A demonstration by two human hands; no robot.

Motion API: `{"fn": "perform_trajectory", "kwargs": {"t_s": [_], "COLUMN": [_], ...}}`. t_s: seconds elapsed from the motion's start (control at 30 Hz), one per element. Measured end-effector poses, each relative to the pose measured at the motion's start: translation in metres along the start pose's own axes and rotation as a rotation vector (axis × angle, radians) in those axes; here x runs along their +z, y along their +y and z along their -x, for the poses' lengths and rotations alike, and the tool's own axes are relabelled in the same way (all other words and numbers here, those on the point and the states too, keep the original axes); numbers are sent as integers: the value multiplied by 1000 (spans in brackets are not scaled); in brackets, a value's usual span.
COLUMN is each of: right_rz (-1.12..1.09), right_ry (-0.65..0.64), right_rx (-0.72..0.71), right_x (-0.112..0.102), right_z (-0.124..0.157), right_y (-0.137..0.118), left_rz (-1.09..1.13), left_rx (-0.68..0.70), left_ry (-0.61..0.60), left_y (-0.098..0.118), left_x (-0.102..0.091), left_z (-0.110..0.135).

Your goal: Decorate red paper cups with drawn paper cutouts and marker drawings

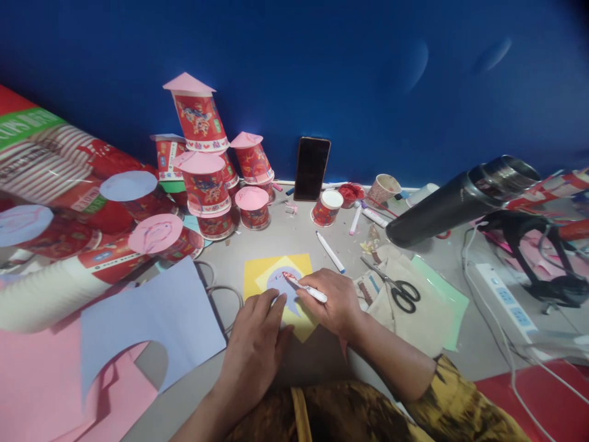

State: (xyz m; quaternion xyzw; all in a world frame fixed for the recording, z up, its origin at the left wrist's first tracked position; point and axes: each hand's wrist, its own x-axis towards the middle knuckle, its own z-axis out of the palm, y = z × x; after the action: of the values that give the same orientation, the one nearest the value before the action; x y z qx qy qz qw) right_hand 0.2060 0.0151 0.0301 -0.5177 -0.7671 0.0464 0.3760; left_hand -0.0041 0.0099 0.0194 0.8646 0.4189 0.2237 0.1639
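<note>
Two bare hands were seen in the head view, lower centre of the frame: a white marker [316, 294] was pinched by the fingers of the right hand [335, 299], while a lavender cutout [291, 305] on yellow paper [304, 329] was touched by the left hand [256, 325], its fingers slightly parted, gripping nothing. Red strokes [287, 275] could be smeared by a brushing finger, or skewed if the cutout were too lightly held.
</note>
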Motion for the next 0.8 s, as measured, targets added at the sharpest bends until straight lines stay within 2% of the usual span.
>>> {"fn": "perform_trajectory", "kwargs": {"t_s": [0.8], "right_rz": [34], "right_ry": [14], "right_rx": [36], "right_x": [-9], "right_z": [-1], "right_y": [1], "left_rz": [-22], "left_rx": [29], "left_ry": [11], "left_y": [-2], "left_x": [0], "left_z": [0]}}
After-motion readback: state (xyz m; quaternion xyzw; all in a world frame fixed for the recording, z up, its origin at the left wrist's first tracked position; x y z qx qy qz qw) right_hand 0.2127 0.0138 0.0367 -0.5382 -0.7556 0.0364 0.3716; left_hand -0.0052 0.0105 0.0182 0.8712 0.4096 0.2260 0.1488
